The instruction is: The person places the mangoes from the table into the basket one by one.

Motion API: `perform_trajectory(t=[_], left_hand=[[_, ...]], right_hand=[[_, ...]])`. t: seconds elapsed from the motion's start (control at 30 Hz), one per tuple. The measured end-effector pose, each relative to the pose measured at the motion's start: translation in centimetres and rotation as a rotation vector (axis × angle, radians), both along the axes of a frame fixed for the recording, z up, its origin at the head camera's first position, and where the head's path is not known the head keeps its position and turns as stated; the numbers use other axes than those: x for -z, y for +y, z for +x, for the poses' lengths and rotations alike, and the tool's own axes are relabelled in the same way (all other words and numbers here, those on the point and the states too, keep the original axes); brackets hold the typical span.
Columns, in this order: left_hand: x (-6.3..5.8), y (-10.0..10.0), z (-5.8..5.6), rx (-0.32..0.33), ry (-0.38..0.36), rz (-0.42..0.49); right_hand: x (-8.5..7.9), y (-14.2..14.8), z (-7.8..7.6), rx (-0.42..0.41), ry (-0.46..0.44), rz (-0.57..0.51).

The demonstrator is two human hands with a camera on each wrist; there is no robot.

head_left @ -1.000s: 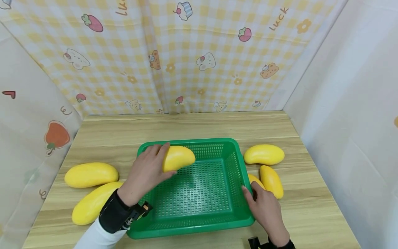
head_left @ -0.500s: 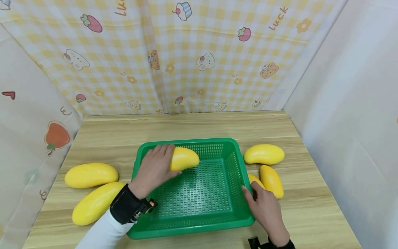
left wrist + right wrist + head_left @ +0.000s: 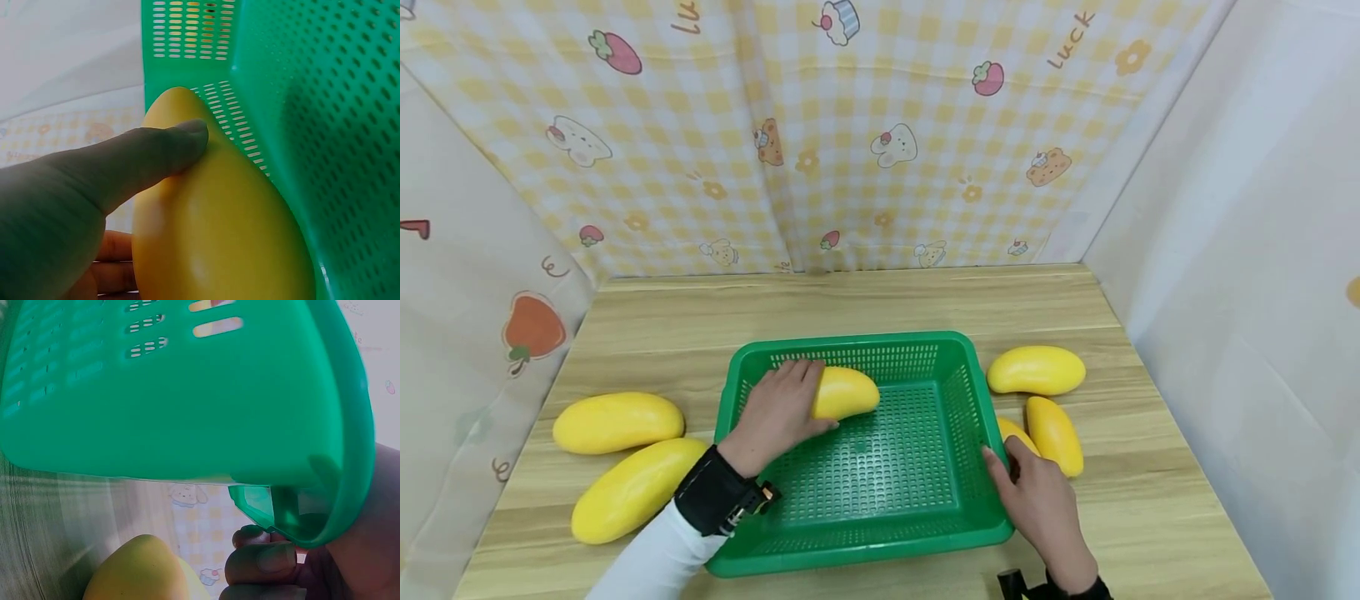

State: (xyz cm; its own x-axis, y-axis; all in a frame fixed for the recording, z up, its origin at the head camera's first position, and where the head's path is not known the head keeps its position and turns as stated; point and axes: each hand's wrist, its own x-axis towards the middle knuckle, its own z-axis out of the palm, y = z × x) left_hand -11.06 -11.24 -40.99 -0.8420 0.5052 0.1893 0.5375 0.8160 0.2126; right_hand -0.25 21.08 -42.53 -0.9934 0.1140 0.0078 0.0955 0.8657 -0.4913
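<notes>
A green perforated plastic basket point(image 3: 895, 467) stands on the wooden table. Inside its back left part, my left hand point(image 3: 778, 412) holds a yellow mango point(image 3: 848, 393). In the left wrist view the thumb presses on the mango point(image 3: 219, 231), other fingers show behind it, and the basket wall point(image 3: 337, 125) is close beside. Whether the mango touches the basket floor I cannot tell. My right hand point(image 3: 1045, 504) grips the basket's right rim; the right wrist view shows fingers point(image 3: 259, 565) curled under that rim point(image 3: 356, 425).
To the left of the basket lie two mangoes, a back one point(image 3: 617, 422) and a front one point(image 3: 636, 492). On the right are a far mango point(image 3: 1036, 370), a nearer one point(image 3: 1054, 433) and a third point(image 3: 1015, 433), partly hidden by the basket and right hand. A checked cloth point(image 3: 880, 167) hangs behind.
My left hand has carried the mango to the right and then lower into the basket. The right hand and the basket have stayed in place.
</notes>
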Motion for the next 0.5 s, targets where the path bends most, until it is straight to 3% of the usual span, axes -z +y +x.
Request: perform_trajectory(t=[0.23,0.5], left_hand=[[1.4,0.3,0.0,-0.001,-0.027,-0.043],[1.9,0.4,-0.1,-0.009,-0.031,-0.085]], right_hand=[[0.0,0.0,0.1,-0.004,0.021,0.005],[-0.2,0.0,0.1,0.002,0.013,-0.002]])
